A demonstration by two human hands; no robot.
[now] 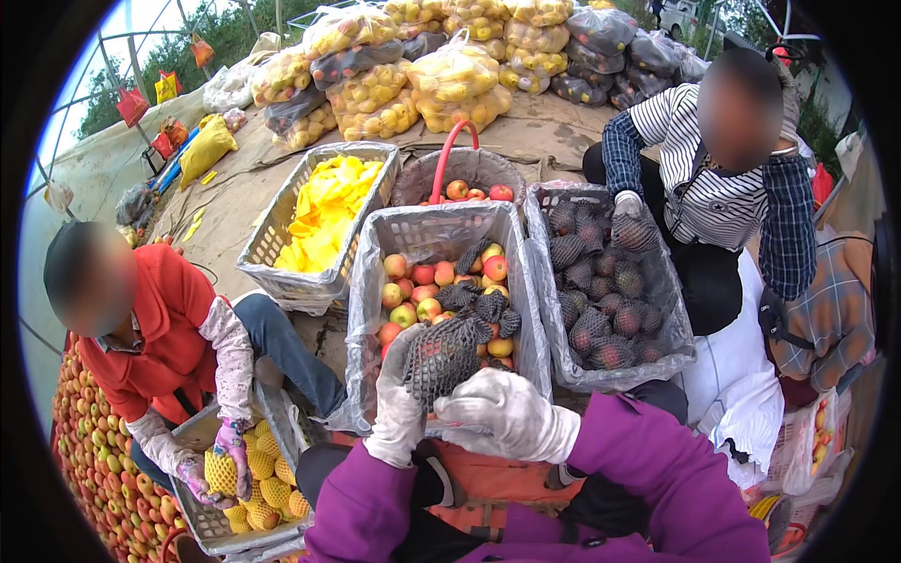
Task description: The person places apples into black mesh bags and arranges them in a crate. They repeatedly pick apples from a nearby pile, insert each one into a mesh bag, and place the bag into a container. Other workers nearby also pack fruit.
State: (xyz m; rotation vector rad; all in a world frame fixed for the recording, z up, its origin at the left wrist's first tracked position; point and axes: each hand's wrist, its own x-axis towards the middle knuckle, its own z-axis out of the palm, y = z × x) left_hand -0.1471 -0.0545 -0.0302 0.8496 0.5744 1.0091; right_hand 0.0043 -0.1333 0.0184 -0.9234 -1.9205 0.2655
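Note:
My left hand (396,403), in a whitish work glove, is closed around the side of a black foam fruit net (445,355). The net is spread wide above the near end of the middle crate (526,324); whether an apple is inside cannot be made out. Close to the net's lower end, my right hand (507,413), gloved alike, has its fingers curled and pinched at the net's edge. Loose red and yellow apples (424,293) lie in the plastic-lined crate below, with several crumpled black nets (490,307) on top.
Black-netted fruit fills a right crate (690,349), where a co-worker's gloved hand (631,208) rests. Another co-worker's hands (230,460) hold yellow-netted fruit at left. Behind stand a crate of yellow nets (255,246) and a red-handled basket (399,183). Bagged fruit (375,98) is stacked farther back.

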